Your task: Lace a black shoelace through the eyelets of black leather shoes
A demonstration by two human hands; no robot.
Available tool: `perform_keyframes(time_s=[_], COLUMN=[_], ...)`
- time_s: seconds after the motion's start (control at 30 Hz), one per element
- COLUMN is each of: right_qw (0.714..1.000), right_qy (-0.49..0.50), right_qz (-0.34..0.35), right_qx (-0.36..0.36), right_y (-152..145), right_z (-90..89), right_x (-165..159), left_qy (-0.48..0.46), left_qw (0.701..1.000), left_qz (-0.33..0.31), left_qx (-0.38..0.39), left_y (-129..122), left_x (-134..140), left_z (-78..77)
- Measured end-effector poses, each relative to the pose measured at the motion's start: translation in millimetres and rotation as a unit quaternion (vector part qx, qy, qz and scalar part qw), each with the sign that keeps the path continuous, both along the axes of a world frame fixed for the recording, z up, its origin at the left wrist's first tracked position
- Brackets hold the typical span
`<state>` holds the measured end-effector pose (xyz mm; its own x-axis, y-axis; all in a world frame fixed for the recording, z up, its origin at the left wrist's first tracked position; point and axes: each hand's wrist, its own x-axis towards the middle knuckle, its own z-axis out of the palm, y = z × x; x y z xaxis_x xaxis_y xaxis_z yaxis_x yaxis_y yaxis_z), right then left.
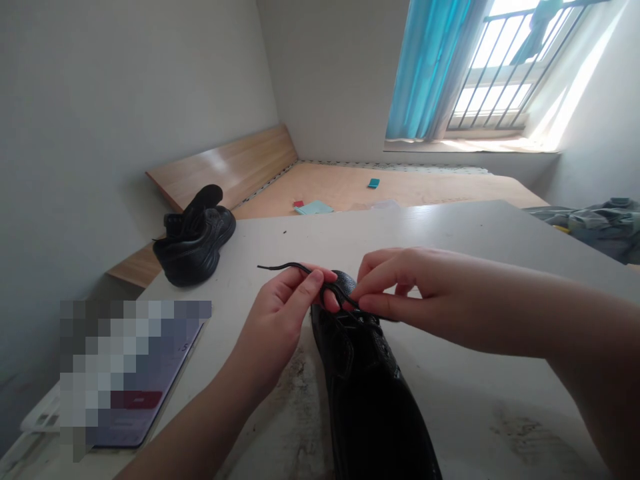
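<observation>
A black leather shoe [370,400] lies on the white table in front of me, its toe pointing away. Above its lacing, my left hand [290,307] pinches a black shoelace [283,267] between thumb and fingers. One tipped end of the lace sticks out to the left past those fingers. My right hand [395,287] pinches the lace just to the right, over the front of the shoe. Between the two hands the lace bends in a small loop. Part of the toe is hidden behind my fingers.
Another black shoe [197,237] stands at the table's left far edge. A flat purple item [150,407], partly pixelated, lies at the left. Beyond the white table [450,230] is a wooden surface [425,183] with small papers. Crumpled fabric [595,223] sits at the right.
</observation>
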<state>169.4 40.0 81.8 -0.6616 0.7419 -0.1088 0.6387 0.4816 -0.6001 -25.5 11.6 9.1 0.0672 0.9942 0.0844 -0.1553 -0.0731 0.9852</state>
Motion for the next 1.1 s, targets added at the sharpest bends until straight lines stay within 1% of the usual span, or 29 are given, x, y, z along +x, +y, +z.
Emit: perform_keyframes(time_s=[0.13, 0.2, 0.3, 0.37, 0.47, 0.53, 0.57, 0.63, 0.7, 0.77, 0.83, 0.87, 0.97, 1.0, 1.03, 1.07, 1.1], right_qw=[0.999, 0.997, 0.996, 0.995, 0.996, 0.997, 0.995, 0.977, 0.948, 0.927, 0.912, 0.898, 0.830, 0.813, 0.810, 0.824, 0.852], right_qy=[-0.038, -0.058, -0.036, -0.031, -0.034, 0.004, 0.034, 0.102, 0.167, 0.224, 0.272, 0.306, 0.402, 0.419, 0.422, 0.404, 0.362], right_qz=[-0.036, -0.053, -0.078, -0.089, -0.082, -0.055, -0.037, 0.002, 0.026, 0.023, 0.000, -0.014, -0.047, -0.052, -0.052, -0.042, -0.019], right_qx=[-0.016, -0.008, 0.037, 0.043, 0.009, -0.045, -0.086, -0.188, -0.270, -0.301, -0.307, -0.316, -0.384, -0.400, -0.404, -0.396, -0.377], right_y=[-4.1, -5.2, -6.0, -6.2, -4.9, -1.5, 1.0, 7.0, 13.0, 18.0, 21.7, 23.1, 24.5, 23.6, 21.8, 19.2, 16.2], right_z=[-2.4, -4.8, -8.5, -10.3, -10.9, -10.0, -9.3, -8.2, -8.4, -10.5, -13.9, -15.3, -14.1, -11.1, -6.8, -1.6, 3.9], right_x=[-7.0, -13.6, -22.3, -25.5, -26.2, -24.0, -22.2, -17.5, -13.0, -10.3, -10.4, -11.2, -14.2, -14.1, -12.8, -10.1, -6.0], left_qy=[-0.007, 0.000, 0.051, 0.087, 0.101, 0.107, 0.115, 0.137, 0.159, 0.176, 0.192, 0.198, 0.210, 0.209, 0.203, 0.198, 0.196], left_qw=[0.999, 0.997, 0.992, 0.986, 0.978, 0.973, 0.970, 0.963, 0.952, 0.941, 0.937, 0.938, 0.945, 0.947, 0.949, 0.953, 0.957], left_qz=[-0.038, -0.053, -0.042, -0.026, -0.026, -0.032, -0.033, -0.021, 0.002, 0.017, 0.023, 0.024, 0.029, 0.033, 0.036, 0.035, 0.030], left_qx=[0.026, 0.051, 0.107, 0.140, 0.180, 0.201, 0.210, 0.232, 0.262, 0.289, 0.290, 0.283, 0.247, 0.241, 0.237, 0.227, 0.213], left_y=[-2.9, -4.9, -7.4, -8.5, -9.9, -10.4, -10.6, -10.4, -10.0, -9.8, -10.4, -11.0, -12.7, -12.9, -12.7, -12.2, -11.2], left_x=[-2.8, -3.4, -3.4, -3.5, -4.6, -5.5, -5.9, -6.8, -7.7, -8.4, -8.6, -8.4, -7.9, -7.8, -7.9, -8.2, -8.6], left_z=[2.4, 4.7, 8.1, 9.9, 11.3, 11.7, 11.8, 12.0, 12.3, 12.8, 13.4, 13.7, 14.0, 14.0, 14.0, 14.1, 14.5])
